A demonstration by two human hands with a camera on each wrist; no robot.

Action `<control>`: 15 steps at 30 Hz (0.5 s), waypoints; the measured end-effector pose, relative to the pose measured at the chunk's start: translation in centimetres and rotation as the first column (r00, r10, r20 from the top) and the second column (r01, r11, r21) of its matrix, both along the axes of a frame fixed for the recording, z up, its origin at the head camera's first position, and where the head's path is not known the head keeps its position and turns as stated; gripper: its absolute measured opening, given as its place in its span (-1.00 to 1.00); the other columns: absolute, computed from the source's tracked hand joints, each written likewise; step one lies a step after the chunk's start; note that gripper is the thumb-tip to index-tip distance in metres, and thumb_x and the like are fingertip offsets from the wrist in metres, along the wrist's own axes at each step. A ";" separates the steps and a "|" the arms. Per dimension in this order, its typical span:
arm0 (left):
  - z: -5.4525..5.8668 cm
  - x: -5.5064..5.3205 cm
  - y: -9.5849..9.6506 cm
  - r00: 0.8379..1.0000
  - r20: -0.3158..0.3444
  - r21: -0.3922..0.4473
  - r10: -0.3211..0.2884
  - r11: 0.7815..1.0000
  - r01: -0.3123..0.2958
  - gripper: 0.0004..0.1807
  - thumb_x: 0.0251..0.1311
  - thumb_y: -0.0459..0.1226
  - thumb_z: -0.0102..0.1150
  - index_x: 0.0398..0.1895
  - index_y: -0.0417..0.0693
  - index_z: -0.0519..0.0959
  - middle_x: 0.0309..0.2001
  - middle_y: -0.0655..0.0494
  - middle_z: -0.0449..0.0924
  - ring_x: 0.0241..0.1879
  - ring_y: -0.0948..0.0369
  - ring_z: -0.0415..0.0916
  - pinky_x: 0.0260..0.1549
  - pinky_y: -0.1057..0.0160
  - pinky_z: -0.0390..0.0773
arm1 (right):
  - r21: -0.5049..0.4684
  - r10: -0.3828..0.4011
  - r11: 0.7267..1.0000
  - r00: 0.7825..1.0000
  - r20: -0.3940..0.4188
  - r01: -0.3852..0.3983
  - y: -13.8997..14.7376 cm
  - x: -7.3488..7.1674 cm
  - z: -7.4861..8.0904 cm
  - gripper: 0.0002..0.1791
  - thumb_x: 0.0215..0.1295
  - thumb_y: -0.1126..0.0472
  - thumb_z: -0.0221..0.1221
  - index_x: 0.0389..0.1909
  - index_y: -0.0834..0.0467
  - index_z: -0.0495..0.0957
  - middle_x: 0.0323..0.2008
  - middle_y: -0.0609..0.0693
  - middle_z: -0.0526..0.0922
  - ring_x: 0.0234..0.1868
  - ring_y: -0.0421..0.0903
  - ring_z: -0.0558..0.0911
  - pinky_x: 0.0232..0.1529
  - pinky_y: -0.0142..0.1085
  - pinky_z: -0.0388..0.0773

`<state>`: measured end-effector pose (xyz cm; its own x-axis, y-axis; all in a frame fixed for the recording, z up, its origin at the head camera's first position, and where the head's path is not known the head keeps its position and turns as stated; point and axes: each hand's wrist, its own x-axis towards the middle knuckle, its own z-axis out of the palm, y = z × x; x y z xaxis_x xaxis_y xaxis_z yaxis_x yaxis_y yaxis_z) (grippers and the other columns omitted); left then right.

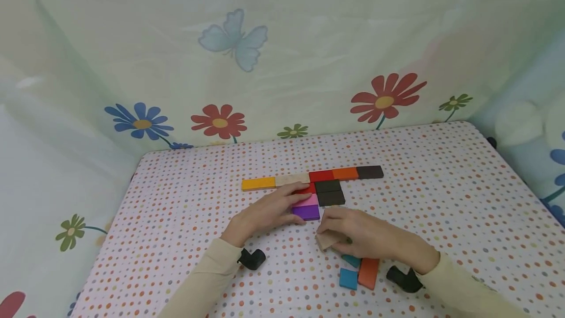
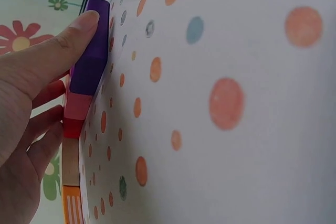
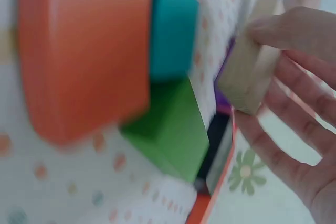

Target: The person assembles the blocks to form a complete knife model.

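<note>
My right hand (image 1: 353,229) pinches a plain wooden block (image 3: 249,56) between thumb and fingers, holding it tilted just short of the laid-out blocks. My left hand (image 1: 269,210) rests its fairly straight fingers on the left side of the group. Its thumb touches the purple block (image 2: 90,51), while other fingers lie by the pink block (image 1: 307,200) and the red block (image 1: 309,189) behind it. Two dark blocks (image 1: 330,192) lie right of these. Close to my right hand are a green block (image 3: 170,132), a teal block (image 3: 172,32) and an orange block (image 3: 89,51).
Behind the group runs a row: yellow block (image 1: 258,184), pale wooden block (image 1: 289,179), red block (image 1: 321,175), orange block (image 1: 345,173) and dark block (image 1: 370,172). A blue block (image 1: 348,278) lies near the front. The dotted tablecloth (image 1: 185,190) meets a flowered backdrop (image 1: 300,63).
</note>
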<state>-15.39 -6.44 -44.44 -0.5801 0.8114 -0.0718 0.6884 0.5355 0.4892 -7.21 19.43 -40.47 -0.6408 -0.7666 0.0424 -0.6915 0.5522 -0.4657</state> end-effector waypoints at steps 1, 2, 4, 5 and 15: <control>-0.1 -0.1 0.0 1.000 -0.003 0.001 -0.002 1.000 0.002 -0.23 0.35 0.01 0.36 0.55 -0.07 0.39 0.63 0.09 0.14 0.58 0.13 0.09 0.51 0.18 0.23 | -0.022 -0.021 1.000 1.000 -0.011 0.021 0.2 -0.3 0.1 -0.64 0.18 0.34 0.51 -0.01 0.05 0.72 -0.04 -0.13 0.59 -0.07 -0.24 0.54 -0.05 -0.31 0.68; -0.1 -0.1 0.0 1.000 -0.003 0.003 -0.004 1.000 0.004 -0.23 0.35 0.00 0.36 0.54 -0.07 0.39 0.62 0.09 0.14 0.58 0.13 0.09 0.51 0.18 0.23 | -0.045 -0.041 0.998 0.999 -0.019 0.040 0.5 -0.7 0.2 -0.64 0.17 0.34 0.51 -0.01 0.06 0.72 -0.04 -0.12 0.59 -0.09 -0.22 0.54 -0.09 -0.31 0.68; -0.1 -0.2 0.0 1.000 -0.001 0.005 -0.005 1.000 0.005 -0.24 0.35 -0.01 0.36 0.54 -0.09 0.39 0.62 0.08 0.14 0.58 0.12 0.10 0.51 0.18 0.23 | -0.074 -0.083 0.994 0.996 -0.037 0.080 0.8 -1.4 0.4 -0.63 0.17 0.35 0.51 -0.01 0.08 0.72 -0.05 -0.11 0.60 -0.10 -0.21 0.55 -0.11 -0.29 0.69; -0.2 -0.1 0.0 1.000 0.000 0.004 -0.004 1.000 0.004 -0.24 0.36 -0.01 0.36 0.54 -0.10 0.40 0.62 0.07 0.14 0.58 0.12 0.10 0.51 0.18 0.23 | -0.086 -0.104 0.991 0.993 -0.048 0.100 1.0 -1.8 0.3 -0.63 0.16 0.36 0.51 -0.01 0.09 0.72 -0.07 -0.11 0.61 -0.10 -0.20 0.55 -0.12 -0.28 0.69; -0.2 -0.2 0.0 1.000 -0.002 0.012 -0.010 1.000 0.010 -0.24 0.36 0.00 0.36 0.53 -0.10 0.40 0.62 0.08 0.14 0.58 0.13 0.10 0.51 0.18 0.22 | -0.072 -0.244 0.968 0.967 -0.077 0.238 1.2 -3.7 -0.8 -0.65 0.12 0.38 0.52 -0.04 0.17 0.74 -0.12 -0.06 0.64 -0.09 -0.09 0.62 -0.05 -0.11 0.69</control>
